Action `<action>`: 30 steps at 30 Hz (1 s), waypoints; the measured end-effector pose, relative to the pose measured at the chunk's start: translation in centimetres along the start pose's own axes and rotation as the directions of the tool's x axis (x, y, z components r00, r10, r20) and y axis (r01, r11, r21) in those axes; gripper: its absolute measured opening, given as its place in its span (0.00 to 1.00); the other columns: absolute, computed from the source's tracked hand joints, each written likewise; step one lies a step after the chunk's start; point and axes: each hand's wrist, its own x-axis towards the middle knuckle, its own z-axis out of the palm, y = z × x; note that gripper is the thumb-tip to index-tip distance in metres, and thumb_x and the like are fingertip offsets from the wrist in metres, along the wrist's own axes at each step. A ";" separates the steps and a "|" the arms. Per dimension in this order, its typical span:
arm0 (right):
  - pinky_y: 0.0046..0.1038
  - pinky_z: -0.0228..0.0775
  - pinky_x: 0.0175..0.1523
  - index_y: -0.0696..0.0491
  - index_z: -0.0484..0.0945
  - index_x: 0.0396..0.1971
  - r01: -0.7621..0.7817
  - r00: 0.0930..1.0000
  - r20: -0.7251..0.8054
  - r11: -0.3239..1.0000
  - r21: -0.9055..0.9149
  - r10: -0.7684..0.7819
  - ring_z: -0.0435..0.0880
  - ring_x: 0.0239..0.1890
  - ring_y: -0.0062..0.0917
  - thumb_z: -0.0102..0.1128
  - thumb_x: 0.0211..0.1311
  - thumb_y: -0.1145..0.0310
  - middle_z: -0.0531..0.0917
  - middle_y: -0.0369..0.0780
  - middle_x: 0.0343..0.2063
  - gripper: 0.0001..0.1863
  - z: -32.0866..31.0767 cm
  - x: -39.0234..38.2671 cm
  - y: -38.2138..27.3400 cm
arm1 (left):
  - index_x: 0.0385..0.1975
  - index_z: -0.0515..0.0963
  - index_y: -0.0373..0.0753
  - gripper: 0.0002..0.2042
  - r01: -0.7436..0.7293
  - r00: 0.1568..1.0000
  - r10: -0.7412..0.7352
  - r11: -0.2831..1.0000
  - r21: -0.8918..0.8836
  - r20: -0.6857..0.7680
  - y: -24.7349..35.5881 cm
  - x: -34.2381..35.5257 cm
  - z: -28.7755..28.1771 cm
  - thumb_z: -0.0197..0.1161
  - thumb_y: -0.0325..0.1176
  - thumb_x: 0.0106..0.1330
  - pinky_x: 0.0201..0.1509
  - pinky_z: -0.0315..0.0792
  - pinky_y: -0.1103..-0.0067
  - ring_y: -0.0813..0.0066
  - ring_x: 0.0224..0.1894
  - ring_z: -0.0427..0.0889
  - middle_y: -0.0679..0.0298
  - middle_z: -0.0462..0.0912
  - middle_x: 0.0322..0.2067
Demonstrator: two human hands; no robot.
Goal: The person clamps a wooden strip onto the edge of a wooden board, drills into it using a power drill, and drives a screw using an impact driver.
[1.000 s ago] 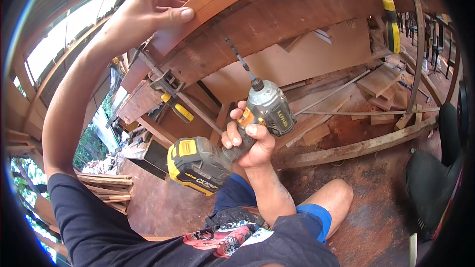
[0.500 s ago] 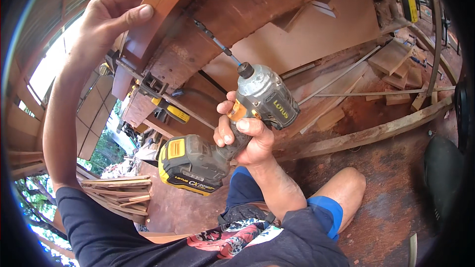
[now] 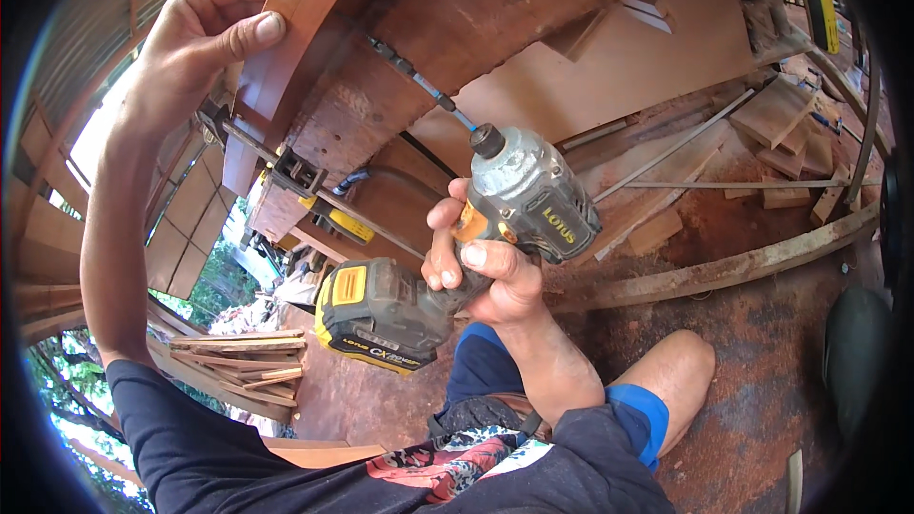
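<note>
My right hand [image 3: 500, 281] is wrapped round the grip of a cordless impact driver [image 3: 533, 200], black and grey with a yellow-and-black battery at its lower end. From its chuck a long drill bit [image 3: 419, 84] points up and left; its tip meets or nearly meets the wide wooden beam [image 3: 495, 19], and I cannot tell how deep it sits. Higher on the left, my left hand [image 3: 205, 43] grips the edge of a curved reddish-brown wooden board [image 3: 309, 14], thumb on the near face, fingers partly hidden behind it.
A bar clamp [image 3: 295, 173] with a yellow-and-black handle sits below the board. Wooden offcuts [image 3: 781, 124] and thin strips lie at the right, behind a long curved timber [image 3: 724, 271]. Stacked wood strips [image 3: 243, 362] rest at the lower left. Another yellow clamp handle [image 3: 824, 14] hangs far right.
The view has shifted slightly, so the driver and background appear a little farther right. Both hands keep their grips, and the drill bit still points at the beam.
</note>
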 end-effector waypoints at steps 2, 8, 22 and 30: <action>0.35 0.75 0.39 0.54 0.67 0.64 -0.007 1.000 0.024 1.000 0.013 0.006 0.80 0.29 0.25 0.58 0.54 0.75 0.80 0.43 0.48 0.32 0.0 0.1 0.4 | 0.47 0.81 0.34 0.21 0.009 1.000 -0.009 1.000 0.017 -0.010 0.1 -0.2 -0.1 0.74 0.43 0.61 0.55 0.73 0.78 0.80 0.44 0.81 0.66 0.86 0.40; 0.36 0.75 0.41 0.52 0.67 0.64 -0.010 0.999 0.036 1.000 0.016 0.009 0.80 0.30 0.24 0.57 0.57 0.76 0.78 0.37 0.42 0.31 0.2 -0.2 0.8 | 0.48 0.84 0.36 0.20 -0.007 0.998 0.012 0.997 0.075 -0.065 0.3 -0.4 0.2 0.75 0.40 0.60 0.52 0.74 0.80 0.81 0.41 0.82 0.66 0.88 0.36; 0.37 0.75 0.41 0.52 0.68 0.63 -0.045 0.998 0.041 0.997 0.069 0.042 0.81 0.30 0.25 0.57 0.56 0.75 0.78 0.37 0.41 0.31 0.2 0.2 0.7 | 0.47 0.84 0.33 0.20 0.064 0.994 -0.050 0.986 0.152 -0.095 1.5 -0.7 0.3 0.76 0.39 0.59 0.50 0.75 0.79 0.81 0.40 0.82 0.65 0.87 0.36; 0.37 0.75 0.41 0.52 0.68 0.63 -0.058 0.997 0.048 0.993 0.102 0.053 0.81 0.30 0.25 0.56 0.56 0.75 0.78 0.37 0.41 0.31 0.5 0.1 1.1 | 0.46 0.84 0.33 0.21 0.104 0.989 -0.091 0.988 0.114 -0.115 1.3 -0.7 0.1 0.77 0.39 0.58 0.47 0.75 0.80 0.82 0.38 0.82 0.67 0.87 0.34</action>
